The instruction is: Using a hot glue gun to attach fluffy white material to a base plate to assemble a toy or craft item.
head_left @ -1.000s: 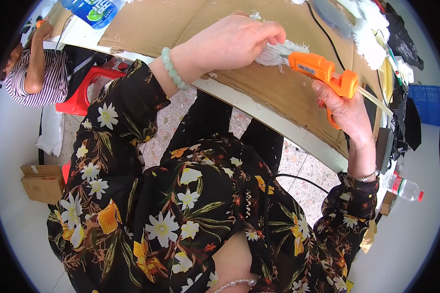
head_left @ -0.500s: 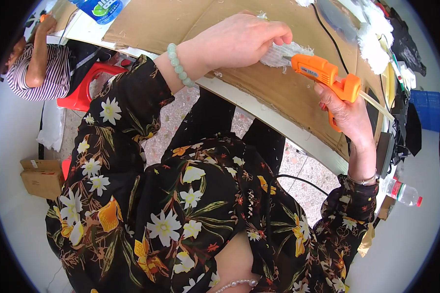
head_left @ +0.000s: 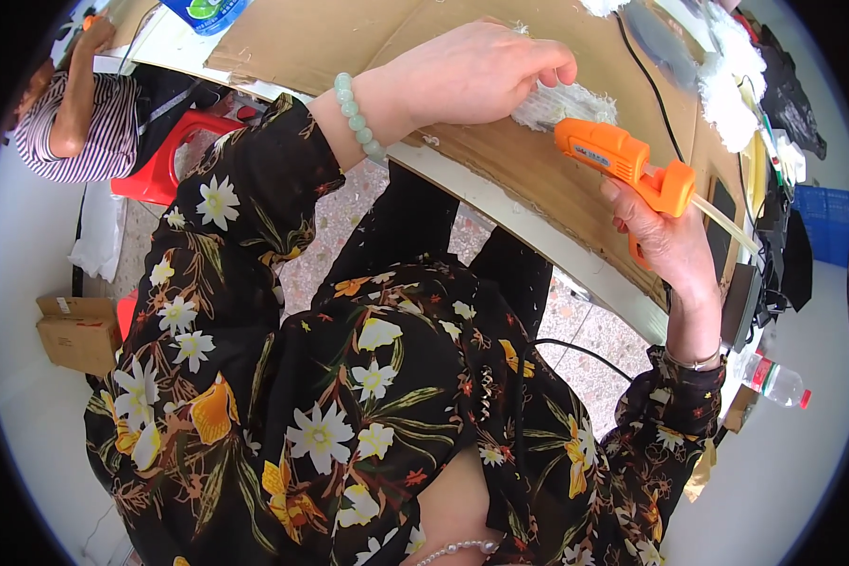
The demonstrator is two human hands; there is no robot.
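Observation:
My right hand (head_left: 665,231) is wrapped round an orange hot glue gun (head_left: 604,151), a pale glue stick (head_left: 726,226) jutting from its rear. The nozzle points left, at the near edge of a white piece of gauzy, frayed cloth (head_left: 575,102) on the cardboard. Over that cloth's left part lies my left hand (head_left: 486,75), fingers curled down and closed. Its fingertips are hidden behind the hand, so what they pinch cannot be made out. A green bead bracelet (head_left: 352,113) circles my left wrist.
Brown cardboard (head_left: 330,57) covers the white-edged table. A black cable (head_left: 646,66) crosses it beside fluffy white material (head_left: 729,94). A blue package (head_left: 208,14) stands at the far left. Beyond a red stool (head_left: 174,156), another person (head_left: 80,123) sits. A bottle (head_left: 774,380) is low right.
The glue gun has tipped slightly and its nozzle has drawn a little down and left from the cloth. My left hand keeps its pose; the whole view has shifted slightly.

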